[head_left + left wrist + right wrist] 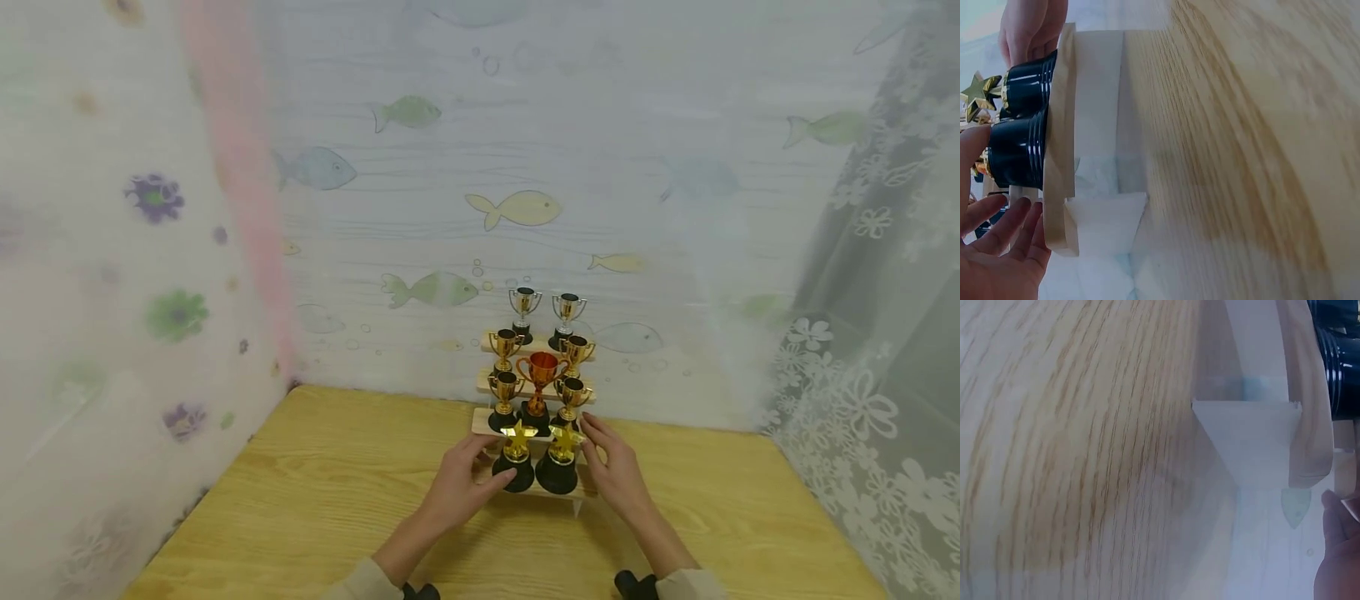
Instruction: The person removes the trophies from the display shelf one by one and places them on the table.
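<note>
A tiered wooden stand (483, 423) holds small trophies with black bases. Its bottom tier carries a left star trophy (517, 450) and a right star trophy (557, 473). Beside the left one is my left hand (459, 485), its thumb across the front of the black base and its fingers spread near the plank's end (1059, 212); a small gap shows between fingertips and base. My right hand (618, 473) lies along the stand's right side, fingers fairly straight, holding nothing visible. The right wrist view shows only part of that hand (1340, 550).
Higher tiers bear an orange cup trophy (542, 368), several gold cup trophies (576, 350) and two silver ones, one at the left (523, 302). White supports (1250, 437) lift the bottom plank above the wood-grain table (337, 475). Behind hangs a fish-patterned curtain (600, 125).
</note>
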`<control>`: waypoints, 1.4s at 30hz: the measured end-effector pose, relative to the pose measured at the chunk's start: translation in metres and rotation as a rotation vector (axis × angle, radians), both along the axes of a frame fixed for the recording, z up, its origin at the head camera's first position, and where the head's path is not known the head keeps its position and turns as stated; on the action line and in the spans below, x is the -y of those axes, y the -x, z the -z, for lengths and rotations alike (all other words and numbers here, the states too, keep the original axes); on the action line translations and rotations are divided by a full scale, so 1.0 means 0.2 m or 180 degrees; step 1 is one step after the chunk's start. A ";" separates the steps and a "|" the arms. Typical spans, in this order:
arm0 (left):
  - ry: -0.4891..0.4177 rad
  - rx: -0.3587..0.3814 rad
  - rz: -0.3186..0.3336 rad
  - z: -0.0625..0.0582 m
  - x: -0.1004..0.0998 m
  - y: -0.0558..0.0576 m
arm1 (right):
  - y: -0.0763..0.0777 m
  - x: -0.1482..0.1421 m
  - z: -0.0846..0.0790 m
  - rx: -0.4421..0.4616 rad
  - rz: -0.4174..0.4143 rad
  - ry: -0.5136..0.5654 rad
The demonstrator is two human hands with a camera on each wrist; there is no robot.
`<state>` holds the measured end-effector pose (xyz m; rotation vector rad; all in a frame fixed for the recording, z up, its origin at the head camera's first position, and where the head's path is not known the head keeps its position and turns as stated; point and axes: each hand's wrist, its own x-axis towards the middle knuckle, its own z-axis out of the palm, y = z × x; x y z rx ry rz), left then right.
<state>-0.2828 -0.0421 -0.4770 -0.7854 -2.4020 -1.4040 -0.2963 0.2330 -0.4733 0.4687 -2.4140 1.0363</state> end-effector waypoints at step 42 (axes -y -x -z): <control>0.0015 0.0294 -0.0436 0.00 -0.11 0.02 | 0.02 0.01 -0.01 0.0155 0.0251 0.0237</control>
